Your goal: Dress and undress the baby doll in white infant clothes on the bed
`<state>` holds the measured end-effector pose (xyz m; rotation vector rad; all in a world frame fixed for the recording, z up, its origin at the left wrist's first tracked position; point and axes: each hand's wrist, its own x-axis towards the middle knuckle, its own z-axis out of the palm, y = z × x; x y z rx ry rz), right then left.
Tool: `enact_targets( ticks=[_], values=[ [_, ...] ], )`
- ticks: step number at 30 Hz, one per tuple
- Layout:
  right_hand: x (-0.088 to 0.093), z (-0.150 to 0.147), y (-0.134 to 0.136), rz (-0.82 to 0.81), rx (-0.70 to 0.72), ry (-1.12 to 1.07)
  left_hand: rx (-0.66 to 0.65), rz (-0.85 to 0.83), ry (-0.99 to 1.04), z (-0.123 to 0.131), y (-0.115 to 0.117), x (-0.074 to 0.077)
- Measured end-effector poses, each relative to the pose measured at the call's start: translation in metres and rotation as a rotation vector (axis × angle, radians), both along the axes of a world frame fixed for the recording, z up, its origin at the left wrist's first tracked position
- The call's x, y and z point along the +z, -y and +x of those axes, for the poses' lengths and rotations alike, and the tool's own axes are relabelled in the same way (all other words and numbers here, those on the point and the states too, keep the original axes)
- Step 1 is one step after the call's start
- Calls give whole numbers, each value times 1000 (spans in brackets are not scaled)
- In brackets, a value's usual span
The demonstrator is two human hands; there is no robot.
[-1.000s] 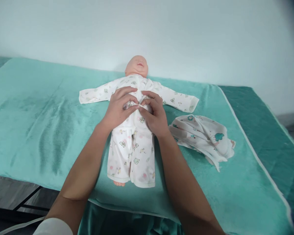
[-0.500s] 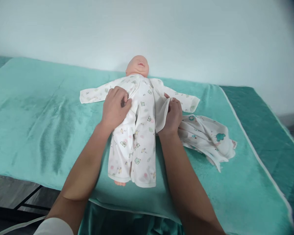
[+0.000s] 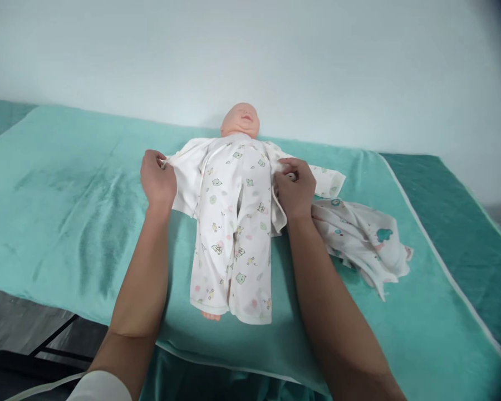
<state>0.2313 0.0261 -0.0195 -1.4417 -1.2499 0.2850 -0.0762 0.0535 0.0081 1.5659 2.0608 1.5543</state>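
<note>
A baby doll (image 3: pixel 241 120) lies on its back in white printed baby clothes (image 3: pixel 221 223), toes showing below one trouser leg. My left hand (image 3: pixel 158 177) pinches the edge of the garment's front flap and holds it out to the left, spread open beside the doll's body. On the other side, my right hand (image 3: pixel 295 186) is closed on the cloth at the doll's side, near the sleeve. What exactly its fingertips grip is partly hidden. The sleeve on the right lies stretched out past my right hand.
A crumpled white cloth with teal prints (image 3: pixel 365 236) lies right of the doll. Everything rests on a green covered table (image 3: pixel 79 223) against a pale wall. A black frame and a pale cable show at the lower left.
My left hand has moved left from the doll's torso, pulling the front flap outward. My right hand stays near the doll's side. The view has shifted slightly.
</note>
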Motion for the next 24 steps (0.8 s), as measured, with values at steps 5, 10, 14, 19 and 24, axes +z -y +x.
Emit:
enact_targets(
  ticks=[5,10,14,19,24],
  values=[
    [1,51,-11,-107,-267,195,28,-39,-143,-7,-3,-12],
    [-4,39,-4,-12,-135,102,-35,36,-246,0,-5,-14],
    [-6,10,-6,138,155,127,-268,96,-334,21,-10,-11],
    [-6,8,-19,85,271,446,-479,60,-383,38,-22,-18],
    [-2,6,-34,14,196,563,-413,10,-405,38,-36,-23]
  ],
)
